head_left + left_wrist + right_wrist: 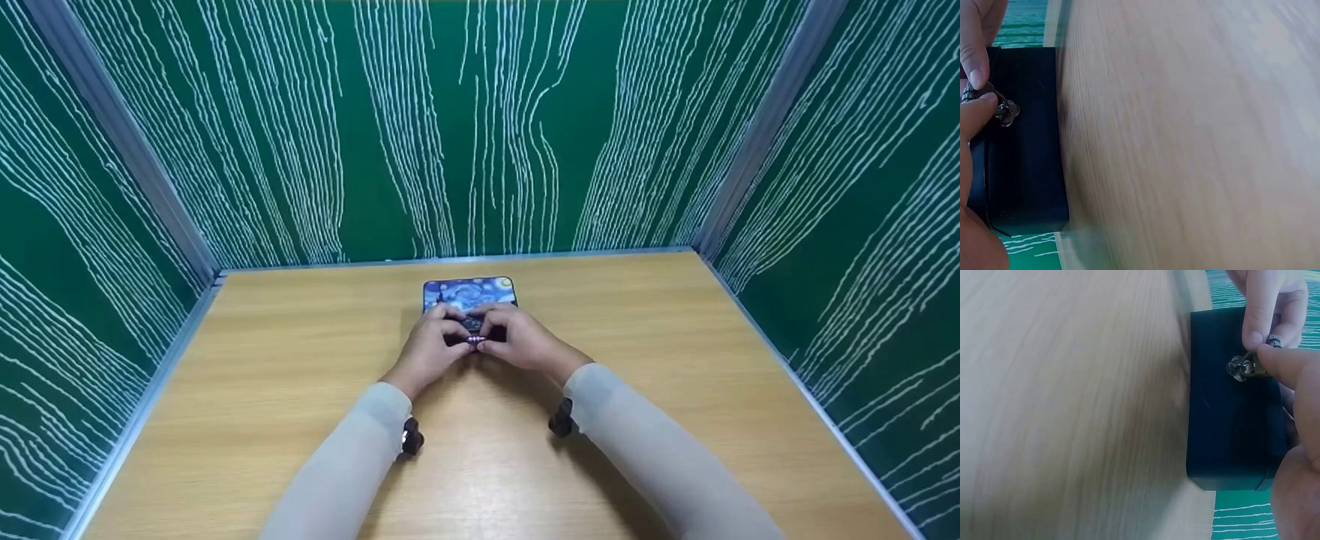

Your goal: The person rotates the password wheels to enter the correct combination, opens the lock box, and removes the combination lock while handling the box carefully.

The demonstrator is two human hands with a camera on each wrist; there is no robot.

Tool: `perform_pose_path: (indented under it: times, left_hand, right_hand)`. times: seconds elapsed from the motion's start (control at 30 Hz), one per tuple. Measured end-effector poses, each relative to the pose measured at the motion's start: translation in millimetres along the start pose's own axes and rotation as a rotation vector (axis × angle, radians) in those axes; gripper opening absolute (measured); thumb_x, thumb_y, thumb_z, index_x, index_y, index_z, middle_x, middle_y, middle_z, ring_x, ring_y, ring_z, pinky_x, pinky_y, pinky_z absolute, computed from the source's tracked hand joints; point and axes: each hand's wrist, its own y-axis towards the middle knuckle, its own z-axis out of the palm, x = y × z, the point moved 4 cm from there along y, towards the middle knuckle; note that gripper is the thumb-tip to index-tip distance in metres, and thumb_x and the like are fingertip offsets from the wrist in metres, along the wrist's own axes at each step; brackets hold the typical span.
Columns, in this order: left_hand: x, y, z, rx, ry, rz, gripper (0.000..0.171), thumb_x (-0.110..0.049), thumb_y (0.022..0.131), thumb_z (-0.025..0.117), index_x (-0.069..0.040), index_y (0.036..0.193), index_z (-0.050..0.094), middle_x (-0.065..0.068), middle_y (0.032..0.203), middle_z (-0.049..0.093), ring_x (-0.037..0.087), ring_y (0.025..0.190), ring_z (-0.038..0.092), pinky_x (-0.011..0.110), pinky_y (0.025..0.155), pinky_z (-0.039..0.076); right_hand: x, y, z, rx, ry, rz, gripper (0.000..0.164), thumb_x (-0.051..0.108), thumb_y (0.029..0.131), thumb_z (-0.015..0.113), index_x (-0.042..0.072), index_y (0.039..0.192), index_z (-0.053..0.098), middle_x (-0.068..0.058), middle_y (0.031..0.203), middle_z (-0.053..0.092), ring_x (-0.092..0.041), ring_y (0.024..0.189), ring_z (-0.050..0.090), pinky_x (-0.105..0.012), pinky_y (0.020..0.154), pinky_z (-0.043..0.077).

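A dark box with a blue swirling-sky painting on its lid [469, 291] lies on the table. A small metal combination padlock [1262, 370] hangs from the silvery clasp [1012, 114] on the box's front side, its ring through the clasp. My left hand [433, 341] pinches one end of the padlock between thumb and fingers. From the other side, my right hand [523, 339] pinches it too, thumb close to the numbered dials [1274, 341]. Fingers of both hands reach over the lid and cover part of it. The dial figures are too small to read.
The wooden table [300, 375] spreads around the box. Green panels [480, 135] with white wavy lines stand behind and at both sides, framed by metal posts [765, 120]. Dark devices [411, 436] sit at both wrists.
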Motion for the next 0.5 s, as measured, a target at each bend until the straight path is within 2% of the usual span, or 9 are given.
perform_pose_path:
  times: [0.27, 0.5]
  left_hand:
    - [2.4, 1.1, 1.9, -0.016, -0.005, 0.027, 0.006, -0.012, 0.096, 0.091, -0.008, 0.1, 0.089, 0.008, 0.136, 0.069, 0.031, 0.133, 0.064, 0.048, 0.123, 0.051]
    - [-1.6, -0.3, 0.6, -0.046, -0.011, 0.078, 0.006, -0.01, 0.093, 0.092, -0.006, 0.093, 0.087, 0.01, 0.131, 0.072, 0.033, 0.129, 0.067, 0.051, 0.118, 0.051]
  right_hand:
    - [-2.3, 0.7, 1.2, -0.004, -0.002, 0.025, 0.012, 0.008, 0.101, 0.085, 0.012, 0.108, 0.076, -0.014, 0.156, 0.07, -0.039, 0.151, 0.062, -0.055, 0.131, 0.047]
    - [0.7, 0.1, 0.2, -0.015, -0.023, -0.057, 0.006, 0.008, 0.102, 0.084, 0.009, 0.105, 0.079, -0.018, 0.152, 0.073, -0.04, 0.148, 0.065, -0.057, 0.128, 0.05]
